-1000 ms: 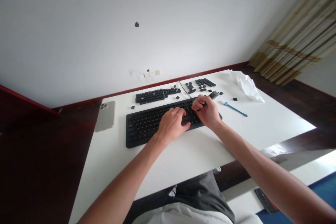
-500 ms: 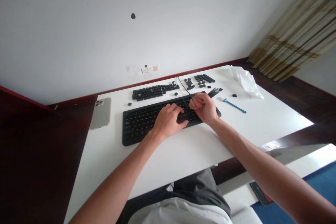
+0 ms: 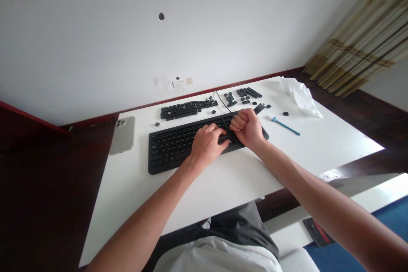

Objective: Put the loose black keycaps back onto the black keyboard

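A black keyboard (image 3: 172, 146) lies across the white table (image 3: 223, 182). My left hand (image 3: 207, 144) rests on its middle keys with the fingers curled down and pressing on it. My right hand (image 3: 248, 127) is closed in a fist over the keyboard's right end, gripping a dark tool (image 3: 259, 107) whose end sticks out past the knuckles. Rows of loose black keycaps (image 3: 188, 109) lie behind the keyboard, with a second group of keycaps (image 3: 245, 94) to the right.
A grey phone (image 3: 123, 135) lies at the table's left edge. A small blue brush (image 3: 285, 126) and a crumpled white cloth (image 3: 299, 95) are on the right. The keyboard cable (image 3: 223, 102) runs back toward the wall. Curtains (image 3: 366, 46) hang at the right.
The view has shifted slightly. My right fist has stayed over the keyboard's right end, turning a little, and my left hand's fingers have curled in closer to it.
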Demonstrator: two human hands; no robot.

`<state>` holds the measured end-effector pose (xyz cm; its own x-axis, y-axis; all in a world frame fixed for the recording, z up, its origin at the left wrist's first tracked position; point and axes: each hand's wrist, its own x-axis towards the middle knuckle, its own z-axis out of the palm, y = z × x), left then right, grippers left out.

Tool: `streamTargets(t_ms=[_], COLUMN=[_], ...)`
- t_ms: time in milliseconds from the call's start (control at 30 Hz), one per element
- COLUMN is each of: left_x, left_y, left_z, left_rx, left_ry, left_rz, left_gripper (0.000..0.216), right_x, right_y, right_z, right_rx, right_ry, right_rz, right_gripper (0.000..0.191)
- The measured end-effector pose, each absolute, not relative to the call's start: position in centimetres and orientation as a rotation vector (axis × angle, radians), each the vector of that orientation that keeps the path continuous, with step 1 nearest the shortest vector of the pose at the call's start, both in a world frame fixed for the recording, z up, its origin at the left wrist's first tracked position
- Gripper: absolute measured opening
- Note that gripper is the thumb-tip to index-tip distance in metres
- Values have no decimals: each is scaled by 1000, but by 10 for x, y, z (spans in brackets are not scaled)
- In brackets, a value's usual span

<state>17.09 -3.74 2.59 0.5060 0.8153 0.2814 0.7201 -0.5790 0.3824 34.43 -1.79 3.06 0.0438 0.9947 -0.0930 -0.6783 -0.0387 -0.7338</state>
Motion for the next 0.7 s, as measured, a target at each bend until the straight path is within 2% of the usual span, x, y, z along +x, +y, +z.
streamTargets(t_ms=[200,333,567,700], left_x=[177,178,177,177], left_y=[-35,-34,-35,-34], left_z=[28,30,26,27], left_rx=[2589,2590,2566,2565], left_ry=[1276,1270,1251,1253], left_rz=[591,563,615,602], left_gripper=[11,10,25,18], right_x=[345,338,335,335], right_y=[-19,-26,-31,-28], right_z=[31,36,43,38], right_rx=[-745,-752,-796,-804], right_ry=[-545,-649,-768,-751], right_rz=[1460,1368,1166,1186], right_gripper=[60,51,53,51])
